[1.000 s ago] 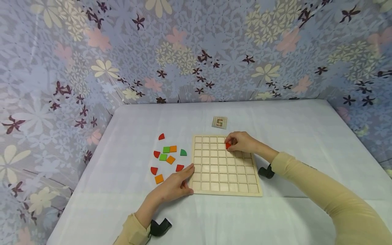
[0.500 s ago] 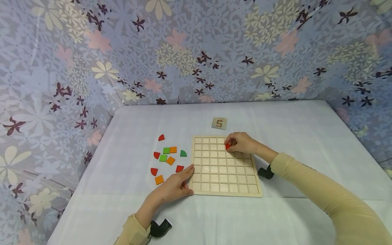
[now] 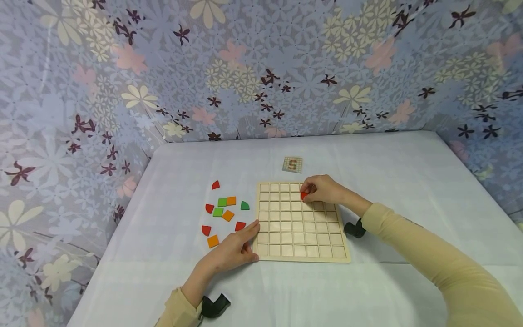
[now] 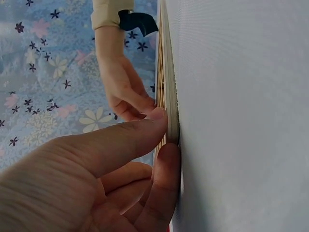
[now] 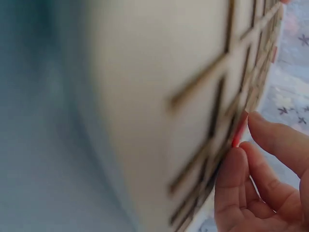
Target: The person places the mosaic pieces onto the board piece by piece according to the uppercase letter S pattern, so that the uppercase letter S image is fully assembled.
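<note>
My right hand [image 3: 324, 189] pinches a red tile [image 3: 303, 195] between thumb and fingertips, over the upper right part of a square wooden grid board [image 3: 286, 225]. Fingers cover part of the tile, so its full shape is hidden. In the right wrist view the red tile [image 5: 239, 129] is a thin sliver against the grid. My left hand [image 3: 234, 249] rests against the board's left edge, index finger higher up and thumb at the near left corner. The left wrist view shows that thumb [image 4: 140, 135] touching the board's side [image 4: 170, 92].
Left of the board lie loose tiles: red quarter-rounds [image 3: 206, 230], orange squares [image 3: 213, 241], light green squares [image 3: 218, 212] and a dark green quarter-round [image 3: 245, 205]. Behind the board is a small pattern card [image 3: 292, 165] on the white-covered table [image 3: 388, 163]. Floral cloth [image 3: 261, 68] hangs behind.
Both hands, the red tile and the board stay practically in place. Only the head view shifts slightly.
</note>
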Motion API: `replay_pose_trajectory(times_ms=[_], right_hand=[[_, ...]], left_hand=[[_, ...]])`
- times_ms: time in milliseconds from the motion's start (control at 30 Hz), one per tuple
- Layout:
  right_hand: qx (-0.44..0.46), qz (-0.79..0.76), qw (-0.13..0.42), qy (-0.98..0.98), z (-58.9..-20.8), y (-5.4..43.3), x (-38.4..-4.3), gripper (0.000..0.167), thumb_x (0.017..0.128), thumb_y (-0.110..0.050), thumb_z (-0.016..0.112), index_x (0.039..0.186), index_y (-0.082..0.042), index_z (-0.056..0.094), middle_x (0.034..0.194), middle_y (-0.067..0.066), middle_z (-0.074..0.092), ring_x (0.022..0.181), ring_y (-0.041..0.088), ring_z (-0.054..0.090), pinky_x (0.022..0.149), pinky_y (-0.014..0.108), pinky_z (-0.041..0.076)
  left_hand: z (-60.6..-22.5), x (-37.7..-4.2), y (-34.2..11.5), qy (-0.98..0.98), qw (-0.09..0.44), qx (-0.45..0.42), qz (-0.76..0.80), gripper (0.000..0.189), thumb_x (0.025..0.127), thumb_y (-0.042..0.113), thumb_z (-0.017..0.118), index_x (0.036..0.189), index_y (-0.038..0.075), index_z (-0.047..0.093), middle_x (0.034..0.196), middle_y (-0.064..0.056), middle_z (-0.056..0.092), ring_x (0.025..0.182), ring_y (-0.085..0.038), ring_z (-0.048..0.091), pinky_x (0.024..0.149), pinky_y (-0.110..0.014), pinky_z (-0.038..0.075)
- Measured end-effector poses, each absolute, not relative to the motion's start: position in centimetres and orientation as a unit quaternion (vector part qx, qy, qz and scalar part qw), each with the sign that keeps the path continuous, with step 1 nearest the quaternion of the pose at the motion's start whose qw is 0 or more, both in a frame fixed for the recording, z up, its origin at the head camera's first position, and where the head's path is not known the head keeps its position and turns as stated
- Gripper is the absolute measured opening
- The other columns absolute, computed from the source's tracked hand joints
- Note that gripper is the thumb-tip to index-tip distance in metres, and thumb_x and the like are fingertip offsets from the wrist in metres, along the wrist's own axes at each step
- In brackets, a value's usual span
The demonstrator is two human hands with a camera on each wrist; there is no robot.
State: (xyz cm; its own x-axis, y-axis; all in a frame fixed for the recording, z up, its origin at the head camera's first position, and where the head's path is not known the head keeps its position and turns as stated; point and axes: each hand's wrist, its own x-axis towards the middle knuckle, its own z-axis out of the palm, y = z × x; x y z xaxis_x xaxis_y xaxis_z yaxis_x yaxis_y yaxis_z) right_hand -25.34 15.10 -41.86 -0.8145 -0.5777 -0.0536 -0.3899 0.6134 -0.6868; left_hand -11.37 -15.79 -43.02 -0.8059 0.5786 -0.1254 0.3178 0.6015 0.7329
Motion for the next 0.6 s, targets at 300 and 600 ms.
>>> replay_pose_trajectory(times_ms=[300,600], right_hand=[[-0.248,-0.384,0.089,0.885,-39.1,15.3,-27.1,0.034,0.085,-0.021,0.071,0.112,-0.001,0.063,0.104,0.017,0.062,0.089,0.025,0.060,0.076,0.039,0.049],[-0.253,-0.425,0.083,0.865,-37.9,11.7,-27.4,0.031,0.085,-0.019,0.072,0.110,-0.003,0.064,0.104,0.015,0.062,0.089,0.024,0.059,0.078,0.037,0.048]], left_hand=[[-43.1,-11.4,-15.9,0.876,0.174,0.257,0.369,0.075,0.083,0.014,0.073,0.145,0.002,0.033,0.153,-0.002,0.027,0.063,-0.004,0.050,0.059,-0.019,0.044],[-43.2,-11.5,-15.9,0.878,0.178,0.257,0.362,0.076,0.084,0.016,0.073,0.146,0.003,0.032,0.153,-0.002,0.026,0.063,-0.004,0.050,0.059,-0.019,0.045]])
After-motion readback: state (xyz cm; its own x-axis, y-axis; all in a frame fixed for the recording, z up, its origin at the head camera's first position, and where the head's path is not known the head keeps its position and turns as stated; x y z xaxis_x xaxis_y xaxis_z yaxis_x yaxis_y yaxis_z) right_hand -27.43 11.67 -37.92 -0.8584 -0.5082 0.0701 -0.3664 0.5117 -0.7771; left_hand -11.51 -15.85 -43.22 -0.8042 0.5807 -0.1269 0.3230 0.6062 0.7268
